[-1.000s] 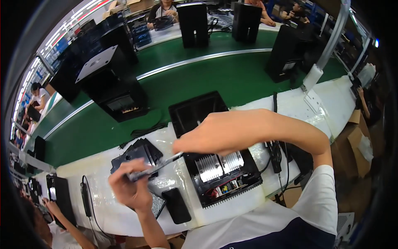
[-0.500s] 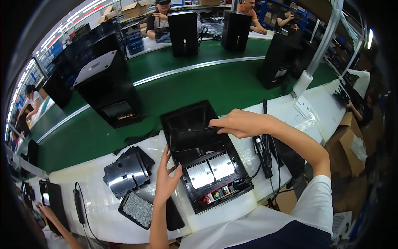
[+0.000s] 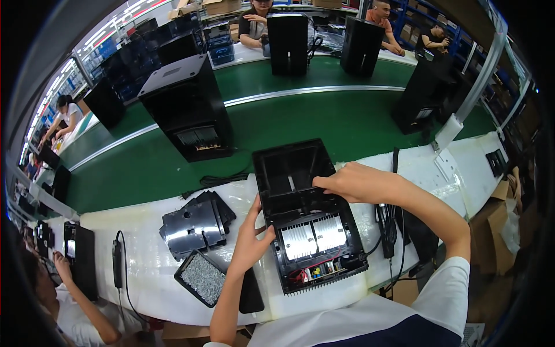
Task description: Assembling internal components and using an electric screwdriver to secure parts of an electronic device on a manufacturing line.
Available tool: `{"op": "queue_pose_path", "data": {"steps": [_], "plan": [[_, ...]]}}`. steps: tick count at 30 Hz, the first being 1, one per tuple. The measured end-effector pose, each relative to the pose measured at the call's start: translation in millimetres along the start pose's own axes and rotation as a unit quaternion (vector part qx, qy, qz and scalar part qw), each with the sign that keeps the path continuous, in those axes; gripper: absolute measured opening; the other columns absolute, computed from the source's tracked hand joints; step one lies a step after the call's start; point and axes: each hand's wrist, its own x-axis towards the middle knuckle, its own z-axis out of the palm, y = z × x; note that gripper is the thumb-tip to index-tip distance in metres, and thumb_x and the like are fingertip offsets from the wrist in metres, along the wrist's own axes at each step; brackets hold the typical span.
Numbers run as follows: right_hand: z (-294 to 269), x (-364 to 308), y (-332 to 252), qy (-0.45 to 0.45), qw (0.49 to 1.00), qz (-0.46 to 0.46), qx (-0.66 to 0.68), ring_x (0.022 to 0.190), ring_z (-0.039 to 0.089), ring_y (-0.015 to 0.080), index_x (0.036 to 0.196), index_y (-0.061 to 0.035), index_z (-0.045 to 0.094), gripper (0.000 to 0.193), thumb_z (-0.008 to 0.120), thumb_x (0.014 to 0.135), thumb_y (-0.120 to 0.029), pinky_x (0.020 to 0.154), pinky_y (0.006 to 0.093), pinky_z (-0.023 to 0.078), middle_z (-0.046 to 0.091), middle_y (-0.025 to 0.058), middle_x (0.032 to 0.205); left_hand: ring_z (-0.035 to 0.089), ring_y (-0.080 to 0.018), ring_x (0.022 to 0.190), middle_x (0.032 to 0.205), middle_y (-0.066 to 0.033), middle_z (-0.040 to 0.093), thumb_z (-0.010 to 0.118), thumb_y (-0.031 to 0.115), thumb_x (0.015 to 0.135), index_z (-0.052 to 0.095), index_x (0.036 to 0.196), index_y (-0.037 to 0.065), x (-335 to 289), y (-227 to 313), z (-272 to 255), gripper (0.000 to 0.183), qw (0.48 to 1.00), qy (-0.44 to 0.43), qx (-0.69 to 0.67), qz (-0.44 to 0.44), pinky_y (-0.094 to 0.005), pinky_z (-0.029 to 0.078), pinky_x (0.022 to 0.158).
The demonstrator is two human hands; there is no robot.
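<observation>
An open black device housing [image 3: 306, 214] lies flat on the white padded workbench [image 3: 144, 272], its inside facing up. Two ribbed silver heat sinks [image 3: 313, 237] sit in its near half, with red wires and small parts below them that are too small to make out. The left hand [image 3: 252, 240] rests against the housing's left wall, fingers bent over the rim; how firmly it grips cannot be told. The right hand [image 3: 352, 182] lies on the housing's right rim near the middle, fingers curled onto the edge, and whatever sits under the fingertips is hidden.

Left of the housing lies a stack of black panels [image 3: 193, 222], the top one glossy. Just nearer is a black tray of small screws [image 3: 202, 279], partly covered by the left forearm. A black power tool [image 3: 386, 225] with its cable lies right of the housing, half hidden beneath the right forearm. Beyond the bench runs a green conveyor [image 3: 324, 124] carrying upright black tower cases [image 3: 188, 107]. Another person's arm [image 3: 75, 295] is cut off at lower left
</observation>
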Motion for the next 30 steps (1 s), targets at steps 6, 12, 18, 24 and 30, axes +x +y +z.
{"op": "queue_pose_path", "data": {"steps": [6, 12, 18, 24, 30], "plan": [[59, 11, 20, -0.039, 0.999, 0.005, 0.010, 0.072, 0.066, 0.0380, 0.118, -0.0010, 0.050, 0.035, 0.057, 0.084, 0.000, 0.063, 0.0471, 0.051, 0.065, 0.0185, 0.072, 0.039, -0.0309, 0.138, 0.150, -0.0154, 0.038, 0.058, 0.004, 0.089, 0.026, 0.152, 0.007, -2, -1, 4, 0.072, 0.999, -0.030, -0.015, 0.017, -0.0423, 0.045, 0.103], [69, -6, 33, 0.047, 0.993, -0.040, 0.103, 0.092, 0.065, 0.0395, 0.129, -0.0046, 0.048, 0.038, 0.057, 0.095, -0.019, 0.075, 0.0476, 0.052, 0.066, 0.0219, 0.096, 0.061, -0.0157, 0.101, 0.116, -0.0120, 0.064, 0.051, 0.004, 0.096, 0.060, 0.121, 0.001, -55, 19, -33, 0.027, 0.966, 0.159, 0.191, 0.067, -0.0275, 0.048, 0.081], [48, -134, 30, 0.327, 0.874, 0.313, 0.175, 0.077, 0.068, 0.0251, 0.111, -0.0017, 0.057, 0.019, 0.055, 0.096, -0.013, 0.071, 0.0346, 0.051, 0.066, 0.0144, 0.084, 0.064, -0.0404, 0.089, 0.095, -0.0302, 0.064, 0.059, 0.014, 0.088, 0.059, 0.117, -0.008, -123, 4, -97, 0.036, 0.915, 0.072, 0.378, -0.120, -0.0424, 0.052, 0.081], [164, -221, 24, 0.192, 0.837, 0.484, 0.170, 0.078, 0.064, 0.0356, 0.093, 0.0006, 0.055, 0.016, 0.053, 0.093, -0.015, 0.071, 0.0430, 0.050, 0.061, 0.0177, 0.077, 0.057, -0.0443, 0.108, 0.108, -0.0274, 0.063, 0.061, 0.011, 0.088, 0.062, 0.110, -0.006, -154, -57, -107, 0.028, 0.878, 0.033, 0.463, -0.116, -0.0477, 0.047, 0.090], [198, -190, 5, 0.195, 0.839, 0.477, 0.178, 0.103, 0.057, 0.0402, 0.125, 0.0003, 0.042, 0.052, 0.066, 0.081, -0.015, 0.083, 0.0450, 0.049, 0.052, 0.0209, 0.110, 0.063, -0.0374, 0.101, 0.117, -0.0256, 0.061, 0.063, 0.014, 0.091, 0.064, 0.108, -0.005, -144, -37, -105, 0.025, 0.905, 0.077, 0.395, -0.140, -0.0411, 0.052, 0.084]]}}
